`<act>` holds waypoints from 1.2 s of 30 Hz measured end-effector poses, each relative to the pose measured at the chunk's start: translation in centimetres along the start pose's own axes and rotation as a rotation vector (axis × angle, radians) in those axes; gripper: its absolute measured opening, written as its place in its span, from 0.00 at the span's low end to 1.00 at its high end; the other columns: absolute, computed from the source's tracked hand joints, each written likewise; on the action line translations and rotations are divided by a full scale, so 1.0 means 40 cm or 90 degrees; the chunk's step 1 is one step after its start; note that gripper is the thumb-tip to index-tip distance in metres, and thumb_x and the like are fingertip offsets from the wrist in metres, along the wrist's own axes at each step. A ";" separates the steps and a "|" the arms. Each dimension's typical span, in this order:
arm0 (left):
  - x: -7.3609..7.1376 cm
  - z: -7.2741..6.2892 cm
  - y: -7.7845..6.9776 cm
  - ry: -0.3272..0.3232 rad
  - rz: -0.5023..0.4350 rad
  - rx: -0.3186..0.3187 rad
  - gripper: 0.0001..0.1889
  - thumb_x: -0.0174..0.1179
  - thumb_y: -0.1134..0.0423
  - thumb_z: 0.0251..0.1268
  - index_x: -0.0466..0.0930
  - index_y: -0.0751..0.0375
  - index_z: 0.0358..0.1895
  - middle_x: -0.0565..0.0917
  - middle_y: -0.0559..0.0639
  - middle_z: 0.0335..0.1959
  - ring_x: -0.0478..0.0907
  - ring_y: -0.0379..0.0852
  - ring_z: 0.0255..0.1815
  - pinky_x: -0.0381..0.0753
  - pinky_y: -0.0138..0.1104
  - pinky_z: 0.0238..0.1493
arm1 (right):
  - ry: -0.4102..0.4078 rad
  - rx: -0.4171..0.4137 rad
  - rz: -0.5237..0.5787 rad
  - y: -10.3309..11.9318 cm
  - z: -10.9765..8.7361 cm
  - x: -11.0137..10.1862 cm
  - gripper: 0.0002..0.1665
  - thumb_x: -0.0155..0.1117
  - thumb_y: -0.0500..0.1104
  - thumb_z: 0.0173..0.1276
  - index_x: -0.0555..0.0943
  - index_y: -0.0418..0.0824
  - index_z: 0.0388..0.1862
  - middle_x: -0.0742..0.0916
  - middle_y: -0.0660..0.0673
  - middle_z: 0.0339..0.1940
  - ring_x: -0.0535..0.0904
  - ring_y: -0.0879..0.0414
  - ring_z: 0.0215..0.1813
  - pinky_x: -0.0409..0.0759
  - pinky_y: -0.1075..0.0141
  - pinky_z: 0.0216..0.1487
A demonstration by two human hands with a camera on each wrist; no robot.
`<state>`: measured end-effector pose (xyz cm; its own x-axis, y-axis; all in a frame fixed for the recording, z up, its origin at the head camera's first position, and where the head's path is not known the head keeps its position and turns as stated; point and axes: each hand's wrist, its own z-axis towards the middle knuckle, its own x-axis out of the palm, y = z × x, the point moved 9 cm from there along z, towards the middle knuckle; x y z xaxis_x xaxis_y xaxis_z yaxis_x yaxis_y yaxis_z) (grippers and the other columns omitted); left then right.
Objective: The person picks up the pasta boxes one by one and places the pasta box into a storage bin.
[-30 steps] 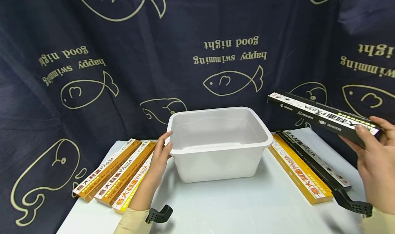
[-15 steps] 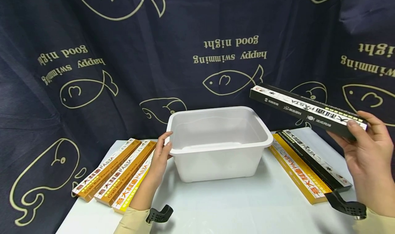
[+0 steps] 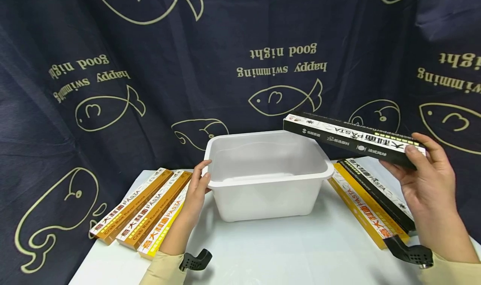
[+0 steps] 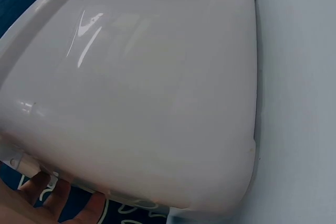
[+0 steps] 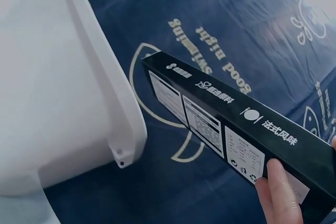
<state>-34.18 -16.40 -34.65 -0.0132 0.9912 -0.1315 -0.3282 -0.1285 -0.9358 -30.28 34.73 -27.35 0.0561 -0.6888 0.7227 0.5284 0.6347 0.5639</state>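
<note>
At right, I have the right hand (image 3: 426,174) pinching one end of the black box (image 3: 345,138), other end raised near the bin (image 3: 267,201), whose rim the left hand (image 3: 196,185) grips. Early on, I judge: one box lifted, not inside; three boxes (image 3: 154,212) at left, two boxes (image 3: 366,209) at right lie unlifted.

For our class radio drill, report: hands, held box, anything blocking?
Left hand holding white bin by its rim. Right hand gripping black pasta box, aloft near bin. Nothing seen between box and bin.
</note>
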 end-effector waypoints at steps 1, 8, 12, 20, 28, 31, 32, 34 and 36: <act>0.000 0.000 0.000 0.001 0.001 0.001 0.24 0.40 0.52 0.80 0.58 0.47 0.74 0.66 0.53 0.70 0.76 0.36 0.52 0.71 0.46 0.63 | 0.001 0.004 -0.004 -0.005 -0.001 0.004 0.27 0.53 0.23 0.71 0.73 0.37 0.67 0.76 0.44 0.60 0.88 0.47 0.49 0.85 0.51 0.34; 0.000 -0.001 0.004 0.005 -0.006 0.001 0.23 0.41 0.52 0.80 0.58 0.44 0.74 0.64 0.55 0.72 0.76 0.37 0.54 0.70 0.45 0.63 | 0.001 0.030 0.002 -0.033 -0.007 0.031 0.29 0.55 0.23 0.70 0.74 0.39 0.68 0.78 0.45 0.59 0.89 0.48 0.47 0.85 0.50 0.32; 0.000 0.000 0.005 0.005 -0.007 0.002 0.23 0.41 0.52 0.79 0.58 0.43 0.74 0.63 0.56 0.73 0.75 0.37 0.55 0.70 0.45 0.63 | 0.000 0.047 -0.009 -0.047 -0.007 0.040 0.30 0.57 0.24 0.69 0.74 0.40 0.68 0.77 0.47 0.60 0.89 0.49 0.47 0.85 0.50 0.32; 0.003 0.002 0.003 0.003 -0.009 0.010 0.23 0.41 0.53 0.79 0.59 0.45 0.74 0.64 0.55 0.72 0.75 0.36 0.53 0.70 0.47 0.63 | 0.020 0.069 -0.032 -0.074 -0.012 0.051 0.31 0.57 0.25 0.70 0.74 0.43 0.70 0.74 0.48 0.61 0.89 0.52 0.46 0.85 0.52 0.33; 0.002 0.000 0.002 0.003 -0.006 0.007 0.23 0.41 0.52 0.79 0.59 0.44 0.74 0.65 0.54 0.71 0.75 0.37 0.54 0.69 0.48 0.63 | 0.064 0.073 -0.076 -0.101 -0.016 0.081 0.32 0.58 0.25 0.70 0.73 0.43 0.71 0.75 0.46 0.59 0.89 0.53 0.46 0.85 0.54 0.34; 0.002 -0.001 0.002 0.002 -0.005 0.007 0.23 0.41 0.52 0.79 0.59 0.44 0.74 0.65 0.52 0.71 0.75 0.38 0.54 0.69 0.48 0.63 | 0.072 0.081 -0.103 -0.113 -0.016 0.089 0.33 0.59 0.27 0.70 0.73 0.43 0.72 0.76 0.47 0.58 0.89 0.55 0.46 0.85 0.55 0.35; 0.002 -0.001 0.002 0.002 -0.006 0.007 0.23 0.41 0.52 0.79 0.59 0.44 0.74 0.65 0.52 0.71 0.75 0.38 0.54 0.69 0.48 0.63 | 0.072 0.085 -0.115 -0.117 -0.016 0.091 0.33 0.60 0.27 0.69 0.72 0.44 0.72 0.76 0.47 0.58 0.89 0.55 0.46 0.86 0.55 0.35; 0.002 -0.001 0.001 0.001 -0.007 0.006 0.23 0.41 0.53 0.79 0.59 0.44 0.74 0.65 0.51 0.71 0.74 0.38 0.55 0.69 0.49 0.64 | 0.074 0.092 -0.139 -0.125 -0.017 0.093 0.33 0.61 0.29 0.69 0.72 0.45 0.72 0.76 0.47 0.58 0.88 0.57 0.47 0.86 0.56 0.35; 0.001 -0.001 0.001 0.000 -0.005 0.006 0.23 0.41 0.52 0.79 0.59 0.45 0.74 0.65 0.52 0.71 0.74 0.38 0.55 0.70 0.48 0.63 | 0.075 0.101 -0.159 -0.133 -0.019 0.095 0.34 0.63 0.30 0.69 0.72 0.46 0.72 0.77 0.48 0.58 0.88 0.58 0.46 0.86 0.57 0.35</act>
<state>-34.16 -16.36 -34.71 -0.0112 0.9922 -0.1240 -0.3377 -0.1205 -0.9335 -32.25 28.48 -27.90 0.0442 -0.8600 0.5083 0.4005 0.4814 0.7797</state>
